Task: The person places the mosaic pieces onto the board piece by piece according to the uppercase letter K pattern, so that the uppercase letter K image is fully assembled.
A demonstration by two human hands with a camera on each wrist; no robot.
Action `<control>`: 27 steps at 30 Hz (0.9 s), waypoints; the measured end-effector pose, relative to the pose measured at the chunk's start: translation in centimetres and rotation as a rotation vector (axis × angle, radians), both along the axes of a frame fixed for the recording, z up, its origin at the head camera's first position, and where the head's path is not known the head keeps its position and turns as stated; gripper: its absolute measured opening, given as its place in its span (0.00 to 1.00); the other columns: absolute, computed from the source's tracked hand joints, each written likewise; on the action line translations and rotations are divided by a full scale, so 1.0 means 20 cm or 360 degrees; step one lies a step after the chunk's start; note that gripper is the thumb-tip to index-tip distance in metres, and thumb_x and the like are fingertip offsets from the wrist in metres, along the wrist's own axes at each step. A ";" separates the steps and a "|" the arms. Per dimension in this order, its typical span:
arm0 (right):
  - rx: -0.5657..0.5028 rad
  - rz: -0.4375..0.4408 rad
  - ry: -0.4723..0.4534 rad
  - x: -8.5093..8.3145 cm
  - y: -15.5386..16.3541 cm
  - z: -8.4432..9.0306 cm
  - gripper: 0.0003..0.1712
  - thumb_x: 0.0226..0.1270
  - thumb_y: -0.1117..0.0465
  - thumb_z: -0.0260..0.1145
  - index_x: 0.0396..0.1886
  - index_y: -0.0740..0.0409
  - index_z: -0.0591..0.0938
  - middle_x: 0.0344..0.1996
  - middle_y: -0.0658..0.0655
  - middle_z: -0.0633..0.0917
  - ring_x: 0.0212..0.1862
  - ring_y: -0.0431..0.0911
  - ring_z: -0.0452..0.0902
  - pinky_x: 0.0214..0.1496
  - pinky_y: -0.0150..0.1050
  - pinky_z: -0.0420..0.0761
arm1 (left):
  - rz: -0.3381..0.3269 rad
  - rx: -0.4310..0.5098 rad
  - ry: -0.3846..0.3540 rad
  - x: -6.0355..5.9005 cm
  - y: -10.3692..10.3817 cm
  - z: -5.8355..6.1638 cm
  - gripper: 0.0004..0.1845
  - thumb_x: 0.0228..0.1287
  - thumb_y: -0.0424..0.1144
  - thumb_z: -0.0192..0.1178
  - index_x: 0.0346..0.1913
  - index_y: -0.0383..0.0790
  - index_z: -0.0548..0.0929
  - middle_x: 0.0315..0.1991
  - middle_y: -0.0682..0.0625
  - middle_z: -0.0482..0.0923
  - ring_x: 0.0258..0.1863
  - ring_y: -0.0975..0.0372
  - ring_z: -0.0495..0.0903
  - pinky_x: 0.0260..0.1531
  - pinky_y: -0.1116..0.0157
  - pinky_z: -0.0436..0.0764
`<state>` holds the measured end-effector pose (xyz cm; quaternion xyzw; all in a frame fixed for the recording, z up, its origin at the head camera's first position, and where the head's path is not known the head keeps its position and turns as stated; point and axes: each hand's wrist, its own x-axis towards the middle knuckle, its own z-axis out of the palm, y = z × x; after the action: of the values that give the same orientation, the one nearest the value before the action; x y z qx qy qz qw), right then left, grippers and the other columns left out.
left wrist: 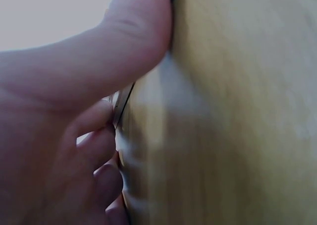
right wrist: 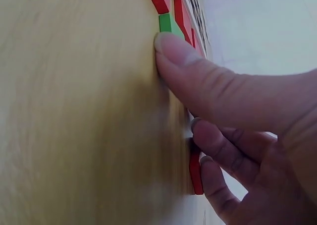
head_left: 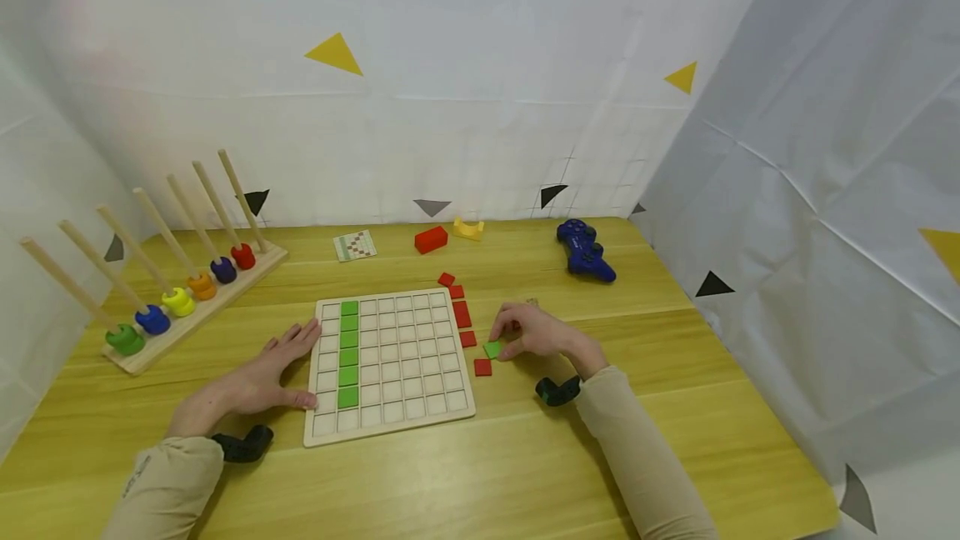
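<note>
A wooden grid board lies on the table with several green square tiles down its second column. My left hand rests spread along the board's left edge, thumb and fingertips at the rim; the left wrist view shows the thumb against that edge. To the right of the board, my right hand pinches a loose green tile between thumb and finger, low over the table. Red tiles line the board's right side, and one red tile sits just in front of the green one.
A rack of wooden pegs with coloured rings stands at the left. Along the back lie a small pattern card, a red block, a yellow arch piece and a blue game controller. White sheeting hangs behind the table.
</note>
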<state>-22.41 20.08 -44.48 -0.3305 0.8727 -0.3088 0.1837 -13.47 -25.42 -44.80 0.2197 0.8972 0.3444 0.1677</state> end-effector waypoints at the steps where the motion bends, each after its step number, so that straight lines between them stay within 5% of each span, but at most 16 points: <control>1: -0.0001 0.0007 0.0007 0.00 0.00 0.00 0.11 0.57 0.61 0.77 0.40 0.53 0.86 0.41 0.54 0.80 0.40 0.46 0.72 0.45 0.37 0.74 | 0.0000 -0.0003 -0.0001 0.00 0.00 0.00 0.57 0.57 0.53 0.71 0.78 0.29 0.49 0.79 0.31 0.38 0.76 0.32 0.33 0.70 0.32 0.34; 20: 0.0009 0.0020 0.0045 -0.01 -0.01 -0.01 0.10 0.60 0.54 0.76 0.40 0.50 0.87 0.40 0.51 0.80 0.41 0.45 0.72 0.47 0.38 0.73 | 0.0013 -0.0007 0.0000 0.01 0.00 0.00 0.57 0.57 0.53 0.72 0.78 0.29 0.49 0.79 0.30 0.38 0.76 0.32 0.33 0.70 0.32 0.35; 27: -0.0102 0.0057 0.0129 0.03 -0.10 0.08 0.10 0.62 0.54 0.74 0.41 0.50 0.86 0.42 0.51 0.80 0.48 0.52 0.76 0.54 0.50 0.77 | 0.0004 -0.0011 0.0020 0.01 0.00 0.00 0.57 0.58 0.53 0.71 0.78 0.28 0.49 0.79 0.30 0.39 0.76 0.31 0.33 0.70 0.31 0.34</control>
<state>-21.82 18.11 -42.97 -0.3640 0.8631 -0.3196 0.1429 -13.34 -25.43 -44.77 0.2203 0.8997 0.3400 0.1625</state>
